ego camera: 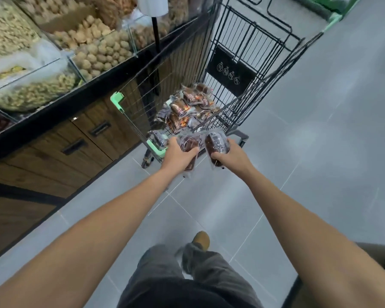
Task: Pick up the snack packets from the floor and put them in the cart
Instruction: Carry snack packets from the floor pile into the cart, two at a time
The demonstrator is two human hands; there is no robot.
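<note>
— Hands are reaching forward together over the near end of the cart (236,103), am I seeing that right?

— Yes. The left hand (178,154) is gripping a clear packet of dark brown snack (189,145), fingers curled closed around it, and the packet is hanging partly below the palm. The right hand (229,154) is clamping a second packet (216,142), thumb on the near side and fingers wrapping over the far edge.

— Where are those two packets sitting relative to the basket?

— Both are hovering just at the near rim, above the green corner guard (157,150), not yet resting inside. They are nearly touching each other.

— And the rest of the packets?

— A heap of similar packets (187,110) is lying on the wire floor of the basket, spreading from the near end toward the middle.

— What is standing around the cart?

— On the left, a wooden-fronted counter (80,141) is running alongside it, with clear bins of pale nuts and snacks (91,50) sitting on top. Grey floor tiles (320,152) are stretching to the right.

— Is the person standing?

— Grey trousers (187,274) and a tan shoe (201,240) are showing at the bottom, blurred.
</note>
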